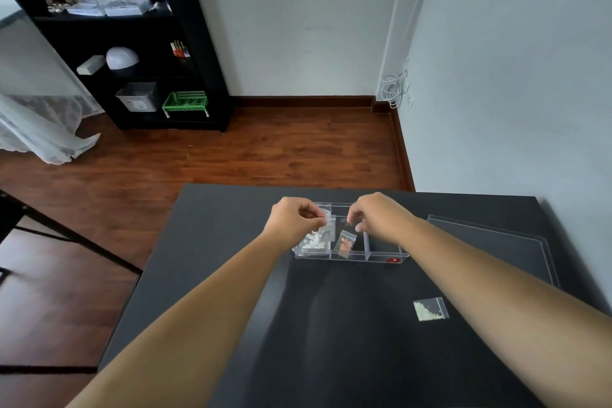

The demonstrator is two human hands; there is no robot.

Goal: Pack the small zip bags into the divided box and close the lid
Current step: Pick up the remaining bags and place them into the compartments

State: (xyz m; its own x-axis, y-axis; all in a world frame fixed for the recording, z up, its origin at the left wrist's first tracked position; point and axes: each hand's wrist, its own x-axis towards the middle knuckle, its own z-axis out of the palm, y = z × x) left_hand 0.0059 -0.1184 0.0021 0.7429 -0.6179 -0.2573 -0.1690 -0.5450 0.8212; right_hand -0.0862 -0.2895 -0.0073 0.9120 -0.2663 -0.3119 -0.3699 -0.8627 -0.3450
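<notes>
Zip bags sit partly packed: the left hand [294, 219] pinches the top edge of a clear bag [328, 225] above the box's left compartment, and the right hand [374, 214] has its fingertips closed together over the middle compartment, though what they grip I cannot tell. The divided box [381, 255], clear plastic with a red label at its near right corner, stands toward the far edge of the dark counter [231, 242]. Its left compartment holds bags of white beads [313, 243]; the middle holds an upright bag of orange pieces [346, 243]. A loose bag of pale beads [430, 309] lies flat near the counter's right edge. The clear lid [496, 242] rests beside the box, to its right.
</notes>
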